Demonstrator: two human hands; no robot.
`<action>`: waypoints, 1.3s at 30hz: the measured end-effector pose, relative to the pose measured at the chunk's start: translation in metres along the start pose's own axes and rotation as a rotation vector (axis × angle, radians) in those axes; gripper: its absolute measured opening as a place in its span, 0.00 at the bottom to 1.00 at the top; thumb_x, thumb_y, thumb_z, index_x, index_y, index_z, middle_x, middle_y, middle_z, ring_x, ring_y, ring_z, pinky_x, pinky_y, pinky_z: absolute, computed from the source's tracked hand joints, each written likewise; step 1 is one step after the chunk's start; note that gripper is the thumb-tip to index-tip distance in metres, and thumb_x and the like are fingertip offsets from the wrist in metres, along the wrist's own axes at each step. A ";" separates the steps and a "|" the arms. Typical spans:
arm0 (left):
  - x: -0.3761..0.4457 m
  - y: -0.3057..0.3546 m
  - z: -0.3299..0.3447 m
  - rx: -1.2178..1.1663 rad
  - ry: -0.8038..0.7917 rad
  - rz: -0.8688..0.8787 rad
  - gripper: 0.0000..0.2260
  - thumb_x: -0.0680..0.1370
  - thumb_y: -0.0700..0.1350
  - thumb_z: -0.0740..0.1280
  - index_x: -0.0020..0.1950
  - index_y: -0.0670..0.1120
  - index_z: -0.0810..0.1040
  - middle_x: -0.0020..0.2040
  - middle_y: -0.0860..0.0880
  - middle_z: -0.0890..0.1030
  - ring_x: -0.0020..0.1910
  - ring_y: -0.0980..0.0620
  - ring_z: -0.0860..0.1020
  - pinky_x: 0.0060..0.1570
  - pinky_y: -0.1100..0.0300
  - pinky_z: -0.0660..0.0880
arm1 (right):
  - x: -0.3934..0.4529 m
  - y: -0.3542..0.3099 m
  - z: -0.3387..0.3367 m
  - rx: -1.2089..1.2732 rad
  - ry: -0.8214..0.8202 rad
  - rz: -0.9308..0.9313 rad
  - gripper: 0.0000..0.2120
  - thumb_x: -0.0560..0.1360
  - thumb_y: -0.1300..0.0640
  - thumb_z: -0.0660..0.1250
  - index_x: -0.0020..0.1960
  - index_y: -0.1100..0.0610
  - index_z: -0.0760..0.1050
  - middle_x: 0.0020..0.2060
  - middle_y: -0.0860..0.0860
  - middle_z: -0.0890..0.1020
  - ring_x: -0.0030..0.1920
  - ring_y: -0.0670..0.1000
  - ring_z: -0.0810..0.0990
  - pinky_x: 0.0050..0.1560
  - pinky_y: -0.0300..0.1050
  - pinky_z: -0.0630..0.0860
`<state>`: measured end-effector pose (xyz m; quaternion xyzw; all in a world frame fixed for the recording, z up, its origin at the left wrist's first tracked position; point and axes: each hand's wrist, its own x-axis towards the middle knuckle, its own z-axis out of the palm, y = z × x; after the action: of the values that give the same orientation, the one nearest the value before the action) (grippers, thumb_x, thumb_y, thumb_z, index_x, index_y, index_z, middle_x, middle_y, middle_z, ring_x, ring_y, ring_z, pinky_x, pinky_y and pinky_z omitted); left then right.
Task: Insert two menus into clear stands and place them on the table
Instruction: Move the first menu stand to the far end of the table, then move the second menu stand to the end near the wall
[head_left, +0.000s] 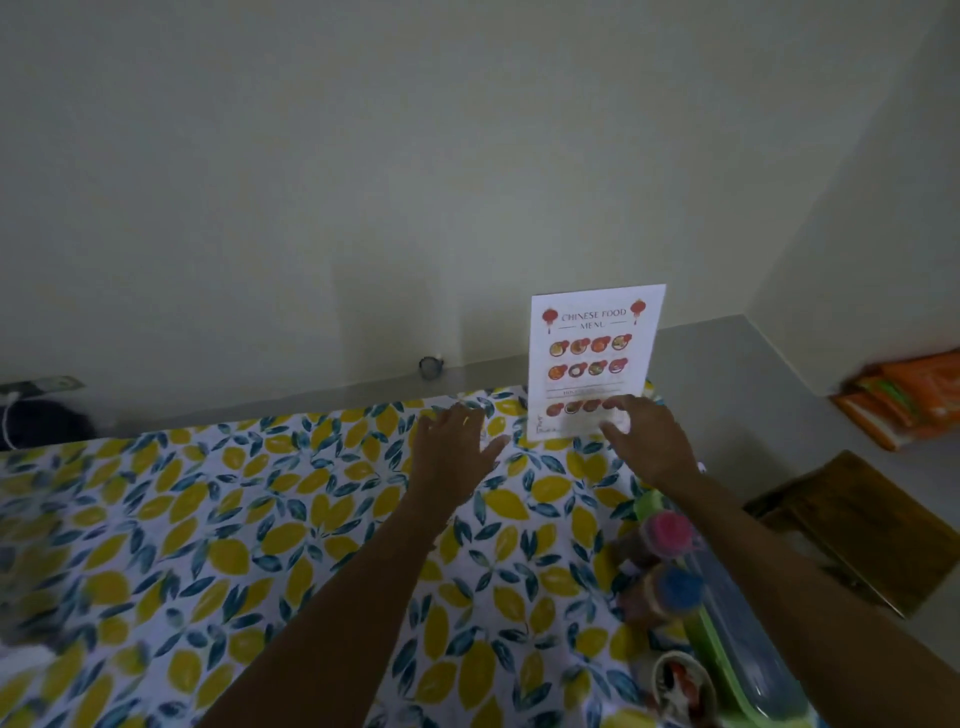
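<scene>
A white "Chinese Food Menu" sheet (592, 358) stands upright at the far right edge of the table, apparently inside a clear stand whose outline is hard to make out. My right hand (647, 439) rests at the menu's lower right corner, fingers touching its base. Just left of the menu my left hand (454, 441) hovers flat over the lemon-print tablecloth (260, 519), fingers spread and holding nothing. No second menu shows anywhere.
Jars with a pink lid (667, 530) and a blue lid (678, 590), a green-rimmed clear box (737, 639) and a small bowl (680, 683) crowd the table's right edge. A wooden stool (862, 525) and orange packets (904, 400) are on the floor at right. The wall is close behind.
</scene>
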<state>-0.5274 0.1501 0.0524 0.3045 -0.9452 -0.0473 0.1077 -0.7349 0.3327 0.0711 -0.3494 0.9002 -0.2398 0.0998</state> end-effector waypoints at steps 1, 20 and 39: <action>-0.013 -0.009 -0.004 -0.002 -0.001 -0.010 0.28 0.77 0.65 0.57 0.64 0.46 0.77 0.63 0.43 0.80 0.60 0.41 0.77 0.60 0.44 0.71 | -0.011 -0.011 0.003 -0.039 -0.009 -0.048 0.19 0.73 0.50 0.69 0.62 0.55 0.75 0.58 0.58 0.81 0.56 0.61 0.79 0.58 0.54 0.76; -0.344 -0.271 -0.120 0.098 -0.018 -0.340 0.34 0.73 0.71 0.53 0.68 0.49 0.71 0.64 0.43 0.78 0.62 0.40 0.75 0.59 0.43 0.70 | -0.256 -0.326 0.183 -0.320 -0.267 -0.480 0.34 0.77 0.38 0.61 0.76 0.56 0.60 0.71 0.57 0.70 0.70 0.61 0.68 0.69 0.56 0.68; -0.477 -0.496 -0.136 0.129 -0.119 -0.746 0.37 0.75 0.72 0.51 0.73 0.46 0.66 0.67 0.42 0.75 0.64 0.39 0.74 0.62 0.42 0.70 | -0.286 -0.520 0.342 -0.319 -0.480 -0.593 0.37 0.76 0.36 0.61 0.75 0.57 0.59 0.71 0.58 0.71 0.70 0.61 0.69 0.69 0.57 0.69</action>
<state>0.1619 0.0246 0.0242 0.6305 -0.7750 -0.0413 0.0086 -0.1033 0.0691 0.0397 -0.6506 0.7378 -0.0272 0.1779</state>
